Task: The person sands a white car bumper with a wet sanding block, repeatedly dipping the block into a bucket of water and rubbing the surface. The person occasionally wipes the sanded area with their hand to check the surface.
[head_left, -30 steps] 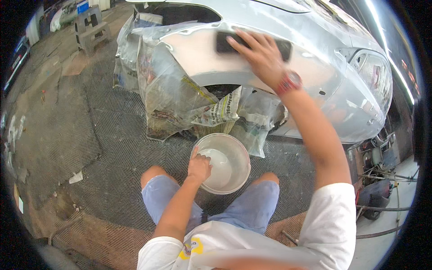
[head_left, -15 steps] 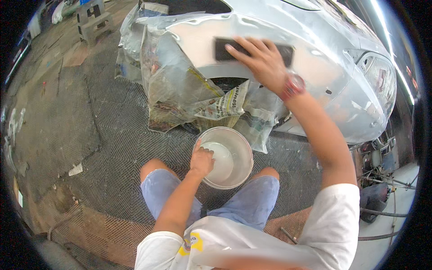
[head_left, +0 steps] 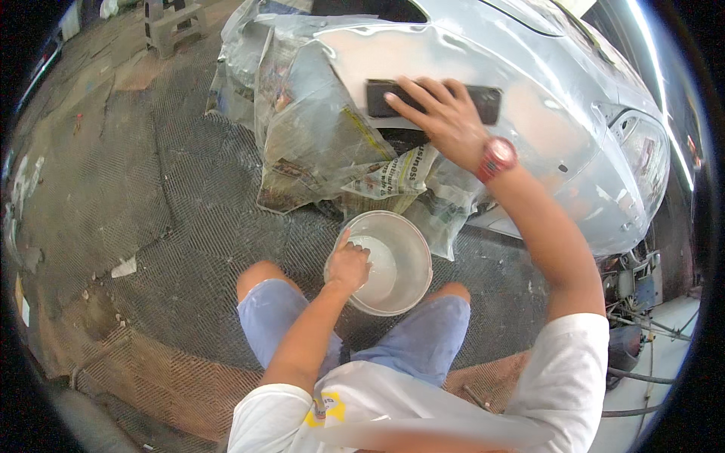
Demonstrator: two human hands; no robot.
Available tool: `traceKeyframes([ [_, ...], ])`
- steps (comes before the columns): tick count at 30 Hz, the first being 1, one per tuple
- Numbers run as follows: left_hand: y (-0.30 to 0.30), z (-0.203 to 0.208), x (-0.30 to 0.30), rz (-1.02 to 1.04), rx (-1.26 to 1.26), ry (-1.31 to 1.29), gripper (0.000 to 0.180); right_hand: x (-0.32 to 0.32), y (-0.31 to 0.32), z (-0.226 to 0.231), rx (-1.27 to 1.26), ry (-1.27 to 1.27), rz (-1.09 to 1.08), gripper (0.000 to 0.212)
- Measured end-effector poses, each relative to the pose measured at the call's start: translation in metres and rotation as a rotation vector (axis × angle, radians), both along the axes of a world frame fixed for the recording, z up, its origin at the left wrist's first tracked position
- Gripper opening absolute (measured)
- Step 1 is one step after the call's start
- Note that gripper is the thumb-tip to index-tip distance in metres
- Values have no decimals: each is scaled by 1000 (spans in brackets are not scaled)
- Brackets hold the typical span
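Note:
My right hand [head_left: 453, 121] lies over a long black sanding block [head_left: 483, 104], fingers across its top, pressing it flat on the car's pale silver body panel [head_left: 423, 57] above the wheel arch. Beige filler-coloured patches show around the block. At the rim of a round whitish bucket [head_left: 414, 275] between my knees, my left hand [head_left: 350, 264] is curled over the edge, index finger along the rim, other fingers inside. Cloudy whitish liquid [head_left: 377, 268] covers the bucket's bottom. What the left fingertips touch inside is hard to see.
Newspaper and plastic masking [head_left: 310, 143] hangs over the wheel and front of the panel. A grey stool [head_left: 174, 29] stands far left. Dark ribbed matting [head_left: 204, 196] covers the floor. Hoses and cluttered parts [head_left: 634, 332] lie at the right. A white scrap [head_left: 124, 266] lies at left.
The view has shifted slightly, so the car and bucket sit a little further right. The right hand stays on the block, blurred earlier and sharper now. The left hand keeps to the bucket rim.

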State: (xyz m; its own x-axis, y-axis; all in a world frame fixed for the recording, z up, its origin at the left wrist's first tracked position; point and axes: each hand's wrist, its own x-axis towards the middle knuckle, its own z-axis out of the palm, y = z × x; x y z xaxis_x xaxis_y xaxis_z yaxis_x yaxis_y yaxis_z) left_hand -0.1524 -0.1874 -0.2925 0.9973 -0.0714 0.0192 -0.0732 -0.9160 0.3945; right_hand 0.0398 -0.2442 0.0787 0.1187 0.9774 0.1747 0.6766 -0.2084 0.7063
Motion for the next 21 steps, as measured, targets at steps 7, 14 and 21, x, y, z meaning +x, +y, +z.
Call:
traceKeyframes([
  [7,2,4,-2,-21,36,-3,31,8,73,-17,164,-101,262,64],
  [14,2,3,-2,-20,-2,14,36,-2,5,-14,-145,-65,13,80],
  [21,2,-1,-1,-17,10,-30,33,31,130,-1,359,-158,233,72],
])
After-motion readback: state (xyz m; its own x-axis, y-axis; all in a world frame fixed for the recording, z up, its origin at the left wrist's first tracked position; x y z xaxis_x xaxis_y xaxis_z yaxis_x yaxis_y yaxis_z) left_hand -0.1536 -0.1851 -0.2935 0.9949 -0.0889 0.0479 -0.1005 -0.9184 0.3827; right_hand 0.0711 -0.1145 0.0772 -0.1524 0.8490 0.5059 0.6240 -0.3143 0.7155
